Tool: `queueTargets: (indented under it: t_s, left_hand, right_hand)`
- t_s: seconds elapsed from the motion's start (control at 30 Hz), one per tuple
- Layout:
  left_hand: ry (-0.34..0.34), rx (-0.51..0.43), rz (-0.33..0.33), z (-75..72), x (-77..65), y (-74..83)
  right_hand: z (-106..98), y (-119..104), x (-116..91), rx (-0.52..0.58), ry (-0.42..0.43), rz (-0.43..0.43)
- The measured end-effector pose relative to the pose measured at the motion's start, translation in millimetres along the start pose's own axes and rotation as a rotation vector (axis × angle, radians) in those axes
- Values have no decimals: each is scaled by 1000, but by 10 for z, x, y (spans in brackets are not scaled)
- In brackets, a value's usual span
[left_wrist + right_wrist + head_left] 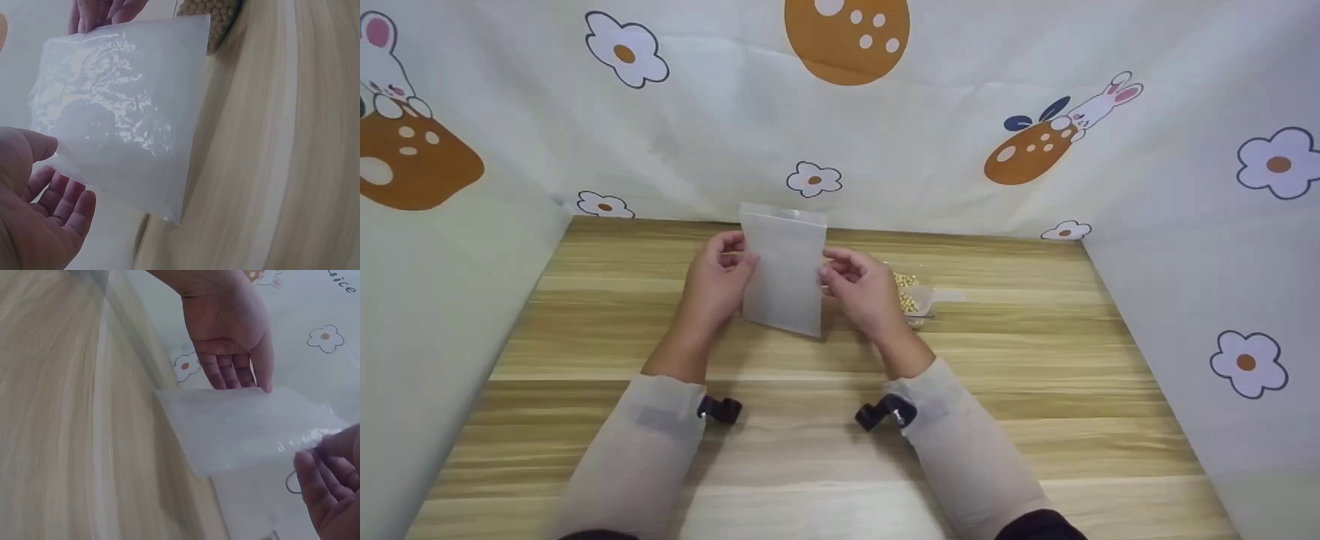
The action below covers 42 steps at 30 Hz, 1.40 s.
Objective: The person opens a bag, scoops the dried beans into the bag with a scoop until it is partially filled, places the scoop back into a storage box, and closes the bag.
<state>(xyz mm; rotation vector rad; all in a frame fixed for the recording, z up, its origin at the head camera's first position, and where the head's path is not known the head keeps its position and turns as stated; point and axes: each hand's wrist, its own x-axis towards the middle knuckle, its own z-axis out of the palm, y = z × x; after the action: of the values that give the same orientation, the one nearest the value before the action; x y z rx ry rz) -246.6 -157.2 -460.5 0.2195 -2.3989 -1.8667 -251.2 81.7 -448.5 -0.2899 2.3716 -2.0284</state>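
Over the surface [802,457], we hold up a whitish bag [784,274], spread flat, one hand at each side. Our left hand [714,276] pinches the bag's left edge and our right hand [864,291] pinches its right edge. To the bag's right, partly hidden behind our right hand, a clear container [920,316] of yellow beans [908,301] sits on the surface. Behind the bag is a pale cloth [720,120] printed with flowers [814,180]. Whether the bag's bottom touches the surface, we cannot tell.
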Motion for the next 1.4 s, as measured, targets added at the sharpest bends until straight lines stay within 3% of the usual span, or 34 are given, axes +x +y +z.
queueTargets:
  t_s: [0.17,0.43,0.63,0.77,1.07,1.23,1.4]
  left_hand:
    - [5,-53,22,211,-2,72]
    - [-1,-105,56,489,14,166]
    - [-7,-143,76,592,25,180]
    - [-10,-152,85,609,8,182]
    - [-5,-165,145,661,-163,344]
    - [-76,-169,161,739,-305,489]
    - [-103,-183,151,803,-385,584]
  right_hand:
    - [-256,-23,-48,11,-75,-9]
    - [-590,-102,-76,-92,-172,9]
    - [-697,-148,-60,-121,-281,19]
    - [-724,-165,-68,-70,-320,4]
    - [-696,-207,-120,100,-318,-113]
    - [-617,-256,-156,220,-266,-46]
    - [-536,-300,-141,313,-180,16]
